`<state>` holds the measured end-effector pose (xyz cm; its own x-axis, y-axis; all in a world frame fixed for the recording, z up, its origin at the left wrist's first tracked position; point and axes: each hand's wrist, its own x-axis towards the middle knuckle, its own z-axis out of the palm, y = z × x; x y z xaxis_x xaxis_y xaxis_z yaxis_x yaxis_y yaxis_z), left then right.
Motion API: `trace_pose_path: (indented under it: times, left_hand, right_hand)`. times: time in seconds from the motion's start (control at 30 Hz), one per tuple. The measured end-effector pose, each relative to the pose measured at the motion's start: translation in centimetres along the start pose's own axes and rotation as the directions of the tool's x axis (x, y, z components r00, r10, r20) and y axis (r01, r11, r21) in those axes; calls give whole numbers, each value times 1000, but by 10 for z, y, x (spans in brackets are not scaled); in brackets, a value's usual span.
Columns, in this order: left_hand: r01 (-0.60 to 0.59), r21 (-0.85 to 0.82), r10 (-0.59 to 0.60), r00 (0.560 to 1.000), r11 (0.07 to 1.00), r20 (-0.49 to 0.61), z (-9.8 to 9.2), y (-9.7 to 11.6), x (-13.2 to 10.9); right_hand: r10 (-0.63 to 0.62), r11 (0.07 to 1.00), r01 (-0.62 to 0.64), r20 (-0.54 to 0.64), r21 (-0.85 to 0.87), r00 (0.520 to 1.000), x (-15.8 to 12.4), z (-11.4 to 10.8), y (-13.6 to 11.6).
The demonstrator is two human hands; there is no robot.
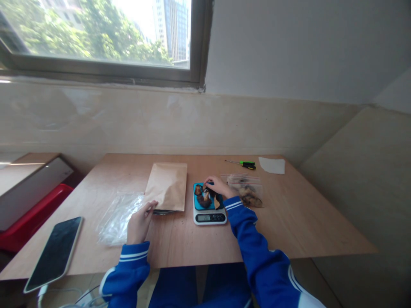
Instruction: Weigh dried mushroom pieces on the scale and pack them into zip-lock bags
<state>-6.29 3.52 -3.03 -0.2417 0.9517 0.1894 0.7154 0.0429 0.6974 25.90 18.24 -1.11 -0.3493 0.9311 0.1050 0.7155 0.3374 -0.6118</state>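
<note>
A small digital kitchen scale (pixel 209 217) with a blue platform stands near the table's middle, with dark dried pieces (pixel 203 198) piled on it. My right hand (pixel 219 186) hovers over the platform, fingers pinched on one of the pieces. A brown kraft paper pouch (pixel 167 185) lies left of the scale. My left hand (pixel 140 223) rests at the pouch's open lower corner, fingers curled and pinching its edge. Both arms wear blue sleeves with white stripes.
A clear zip bag (pixel 245 190) with more dark pieces lies right of the scale. An empty clear plastic bag (pixel 117 217) lies to the left, a phone (pixel 54 253) at the table's near left edge. A green-handled screwdriver (pixel 245 164) and white paper (pixel 272 165) lie at the back. A red bin (pixel 30 218) stands left.
</note>
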Motion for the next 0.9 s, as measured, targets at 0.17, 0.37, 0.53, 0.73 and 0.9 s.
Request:
trace_pose_path:
  times: [0.17,0.37,0.53,0.73,0.9]
  left_hand:
    - [-3,-4,3,1000,1000,-5,0,1,0]
    - [-15,-16,15,1000,1000,-9,1,-2,-1]
    - [-11,-22,11,1000,1000,-14,3,-6,2]
    - [6,-18,-6,1000,1000,-8,5,-8,9]
    - [24,-19,-25,1000,1000,-7,5,-7,10]
  right_hand:
    - [47,996,-36,-129,86,991,-11,-18,-3]
    - [109,981,-63,-257,181,960,-73,-36,1]
    - [235,958,-176,-269,227,934,-145,-25,28]
    - [373,925,-332,-262,187,890,-194,-14,57]
    - [234,969,-245,-425,31,874,-174,-10,21]
